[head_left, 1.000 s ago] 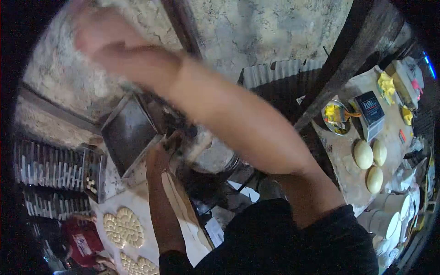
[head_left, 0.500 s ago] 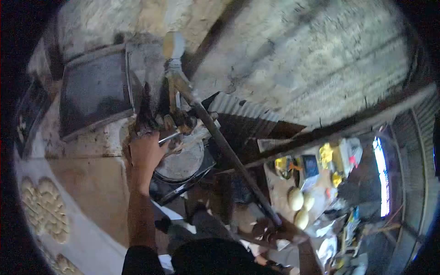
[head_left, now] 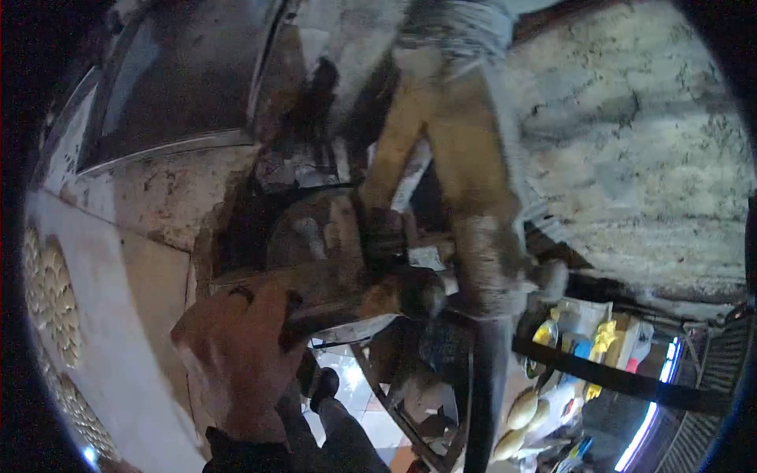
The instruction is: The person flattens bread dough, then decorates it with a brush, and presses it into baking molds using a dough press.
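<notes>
My left hand (head_left: 240, 339) is in the lower left, its fingers curled at the end of a dark, rough wooden piece (head_left: 339, 311); what they grip is blurred. In front of me stands a large forked wooden piece (head_left: 465, 150), yellowish-brown, with a pale wrapping (head_left: 457, 31) round its top. Below it a dark pole (head_left: 482, 394) runs down to the lower edge. Motion blur smears much of this. My right hand does not show. Behind the left hand is a dark recess with a rounded, greyish shape (head_left: 303, 229) inside.
A dark framed panel (head_left: 189, 71) leans at upper left above a pale ledge (head_left: 102, 284). Patterned pale rounds (head_left: 51, 299) lie at far left. A rough wall (head_left: 639, 150) fills the right. Pale round objects (head_left: 520, 414) and yellow items (head_left: 603, 339) sit at lower right.
My view has moved closer, so the forked wood looks much larger. The pole now stands nearly upright in view instead of slanting. My right hand, earlier on the pole's lower end, has left view.
</notes>
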`<action>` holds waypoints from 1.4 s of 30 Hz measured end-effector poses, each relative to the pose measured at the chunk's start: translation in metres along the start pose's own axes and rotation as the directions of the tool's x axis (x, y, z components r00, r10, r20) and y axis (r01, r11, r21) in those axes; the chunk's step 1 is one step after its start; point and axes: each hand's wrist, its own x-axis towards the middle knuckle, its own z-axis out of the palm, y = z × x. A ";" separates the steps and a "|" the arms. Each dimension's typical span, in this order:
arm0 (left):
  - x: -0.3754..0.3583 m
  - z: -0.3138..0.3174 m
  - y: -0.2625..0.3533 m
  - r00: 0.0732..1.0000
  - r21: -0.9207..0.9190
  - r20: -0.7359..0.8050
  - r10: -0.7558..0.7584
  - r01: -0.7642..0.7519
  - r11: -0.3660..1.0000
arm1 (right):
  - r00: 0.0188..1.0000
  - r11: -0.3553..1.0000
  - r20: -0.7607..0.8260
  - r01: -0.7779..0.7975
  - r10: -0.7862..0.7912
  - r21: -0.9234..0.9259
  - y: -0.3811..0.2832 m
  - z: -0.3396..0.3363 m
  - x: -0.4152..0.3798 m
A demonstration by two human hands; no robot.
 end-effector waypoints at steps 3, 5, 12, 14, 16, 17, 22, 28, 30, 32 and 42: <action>-0.004 -0.014 0.004 1.000 -0.008 -0.024 0.011 -0.011 1.000 | 0.999 0.998 -0.012 0.050 -0.050 0.025 0.000 -0.002 -0.011; -0.005 -0.032 0.010 0.999 -0.023 -0.046 0.025 -0.026 0.999 | 0.996 0.995 -0.025 0.090 -0.089 0.047 0.003 -0.006 -0.024; 0.037 -0.014 -0.014 0.977 -0.039 -0.161 0.137 -0.145 0.989 | 0.955 0.954 -0.094 0.289 -0.282 0.073 0.011 -0.021 -0.065; 0.077 -0.015 -0.018 0.981 0.052 -0.096 0.171 -0.166 0.985 | 0.930 0.934 -0.091 0.353 -0.357 -0.055 0.035 0.003 -0.054; 0.103 -0.015 -0.017 0.967 0.164 -0.035 0.252 -0.243 0.956 | 0.950 0.990 0.310 0.070 -0.028 -0.124 0.025 -0.004 -0.034; 0.114 -0.015 -0.015 0.965 0.207 0.000 0.263 -0.258 0.944 | 0.960 0.996 0.266 0.091 -0.087 -0.004 0.038 0.011 -0.021; 0.106 0.020 -0.048 0.642 0.583 -0.222 0.734 -0.516 0.627 | 0.932 0.807 0.057 0.279 -0.359 0.520 0.126 0.224 0.110; 0.060 0.007 -0.048 0.993 0.183 -0.017 0.119 -0.114 0.976 | 0.765 0.701 -0.121 0.632 -0.632 0.332 0.082 0.179 0.096; 0.030 0.035 -0.044 0.961 0.000 -0.246 0.128 -0.132 0.991 | 0.729 0.706 -0.238 0.683 -0.642 0.187 0.065 0.139 0.068; -0.033 0.066 0.012 0.818 -0.254 -0.565 0.111 -0.300 0.920 | 0.725 0.730 -0.241 0.678 -0.645 0.086 0.067 0.145 0.075; -0.322 0.200 0.158 0.900 -0.886 0.435 -0.031 0.434 0.164 | 0.320 0.335 -0.228 0.942 -0.919 -0.028 0.087 0.187 0.134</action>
